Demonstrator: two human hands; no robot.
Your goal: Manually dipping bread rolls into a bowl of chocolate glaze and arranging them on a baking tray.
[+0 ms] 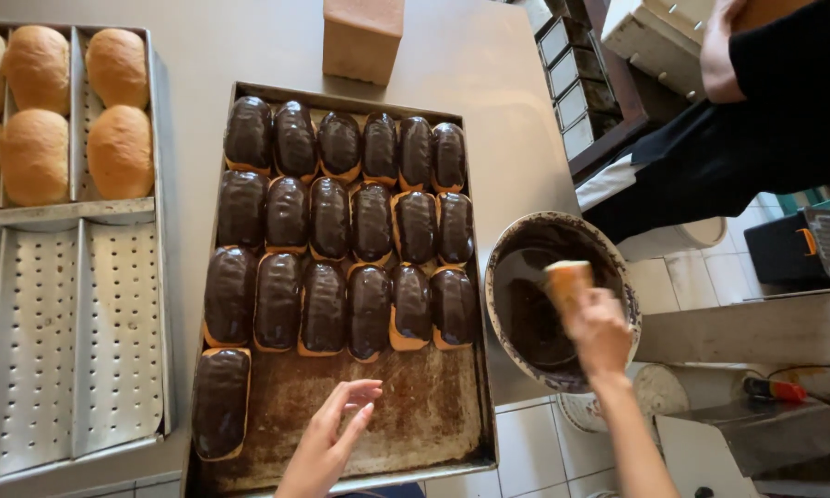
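Gripping 1 plain bun (568,279) over the chocolate bowl (609,242), right hand (598,330) closed; left hand (327,441) hovers open, empty, above the baking tray (415,415) (3 full rows glazed). Risk: bowl overhangs the counter edge, so a hard dip could tip it.

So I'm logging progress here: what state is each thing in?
Baking tray: mostly filled with glazed buns, front part bare.
Bowl: holds chocolate glaze.
Bun: held over the bowl by right hand.
Left hand: open, empty, over the tray.
Perforated pan: plain buns at far end only.
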